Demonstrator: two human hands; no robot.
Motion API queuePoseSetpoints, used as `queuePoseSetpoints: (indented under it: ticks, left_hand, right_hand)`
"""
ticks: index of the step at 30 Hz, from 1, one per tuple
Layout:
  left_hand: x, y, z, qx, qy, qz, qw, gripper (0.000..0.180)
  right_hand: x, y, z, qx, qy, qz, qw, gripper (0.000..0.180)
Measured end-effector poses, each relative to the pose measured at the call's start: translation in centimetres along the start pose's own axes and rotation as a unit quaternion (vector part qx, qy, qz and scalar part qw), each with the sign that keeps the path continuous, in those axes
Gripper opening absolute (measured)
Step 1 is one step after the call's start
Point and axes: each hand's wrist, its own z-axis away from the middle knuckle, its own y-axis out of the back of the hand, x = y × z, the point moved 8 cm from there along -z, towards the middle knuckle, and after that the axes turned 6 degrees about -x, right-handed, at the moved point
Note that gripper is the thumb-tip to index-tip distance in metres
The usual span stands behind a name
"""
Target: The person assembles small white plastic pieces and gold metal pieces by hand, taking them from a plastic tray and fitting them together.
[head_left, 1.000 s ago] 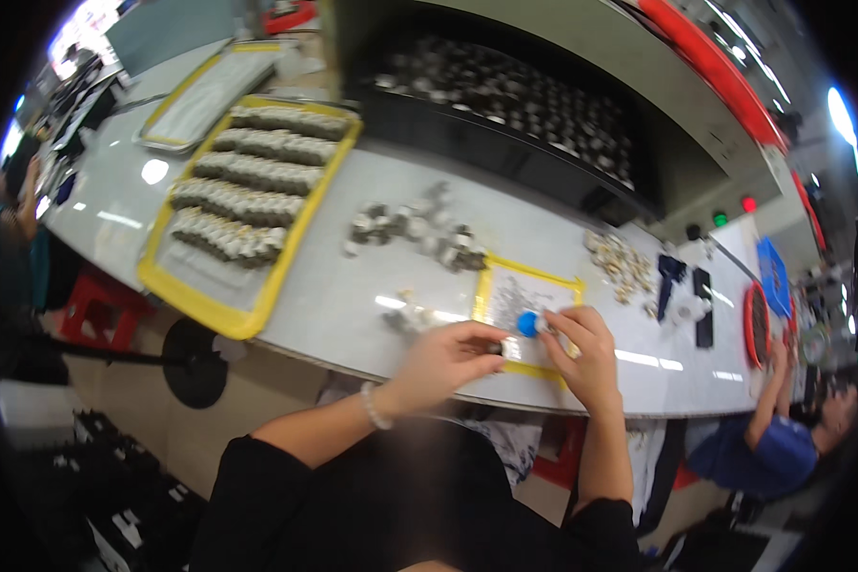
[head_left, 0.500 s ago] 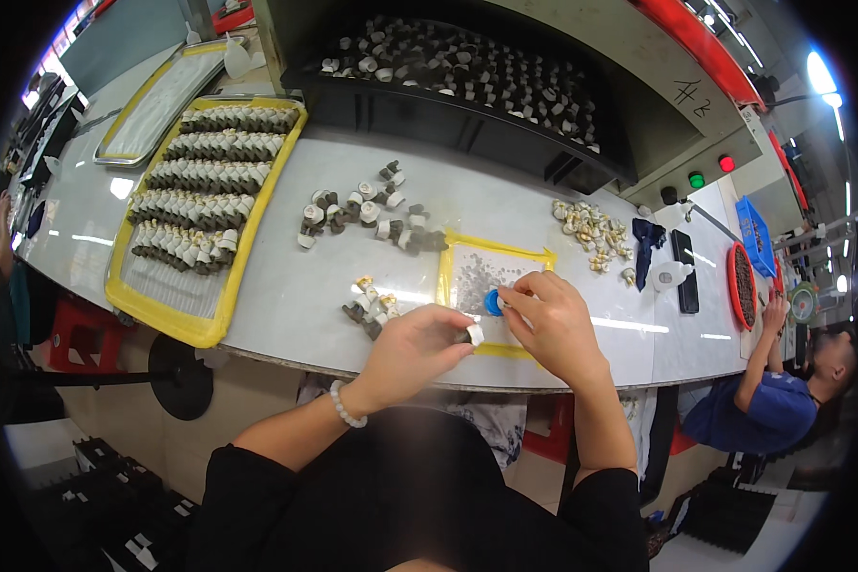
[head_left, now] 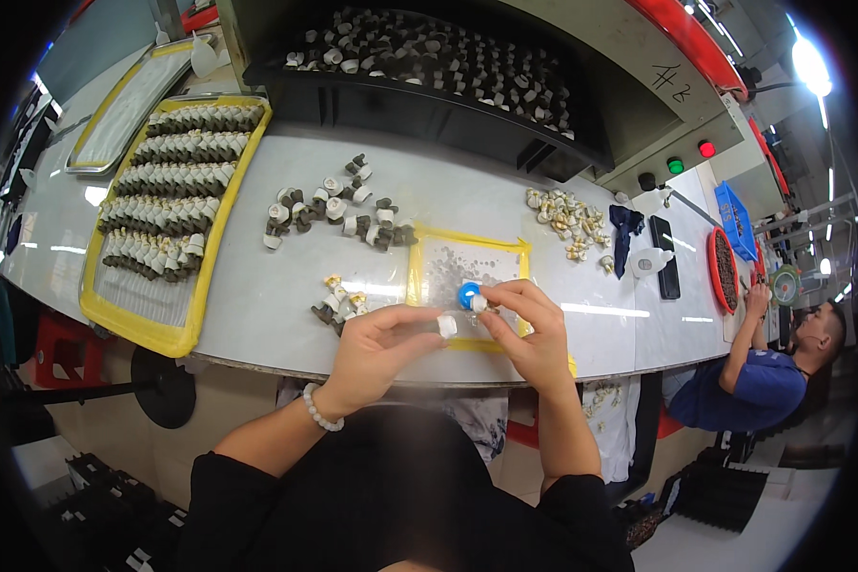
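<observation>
The left hand (head_left: 377, 348) pinches a white part (head_left: 447, 327), the right hand (head_left: 534, 338) a small piece (head_left: 479, 304) beside a blue cap (head_left: 468, 288) (both over the mat (head_left: 467, 234)). The tray (head_left: 186, 336) holds part rows (head_left: 167, 178); the bin (head_left: 419, 116), loose parts (head_left: 350, 66).

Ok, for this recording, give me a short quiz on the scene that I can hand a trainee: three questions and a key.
1. Open question: what does the left hand hold between its thumb and fingers?
2. Multiple choice: how many rows of small pieces lie in the large yellow-edged tray? A) three B) five C) eight
3. True or false: the bead bracelet is on the person's left wrist.

Key:
1. A small white-ended piece.
2. B
3. True
</observation>
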Motion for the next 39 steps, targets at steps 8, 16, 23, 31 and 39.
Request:
queuePoseSetpoints:
  ticks: [8, 16, 23, 31, 39]
  left_hand:
    - [-0.2, 0.0, 0.0, -0.003, -0.008, 0.005, 1.0, 0.029]
    - [-0.5, 0.2, 0.1, -0.016, 0.002, -0.038, 0.999, 0.025]
    - [-0.1, 0.1, 0.7, -0.01, 0.014, -0.057, 0.998, 0.026]
    - [10.6, 5.0, 5.5, 0.189, -0.258, -0.527, 0.787, 0.025]
    - [9.8, 5.1, 4.7, 0.138, -0.229, -0.632, 0.727, 0.027]
  right_hand:
    - [0.0, -1.2, 1.1, -0.018, -0.038, -0.148, 0.988, 0.027]
    - [-0.7, -2.2, 1.1, -0.081, -0.022, -0.072, 0.994, 0.028]
    - [-0.8, -2.3, 1.6, -0.07, 0.01, -0.12, 0.99, 0.031]
    - [-3.6, -4.6, 0.2, -0.059, 0.062, -0.004, 0.996, 0.041]
    - [-5.9, -9.0, -2.3, -0.044, 0.162, 0.076, 0.983, 0.031]
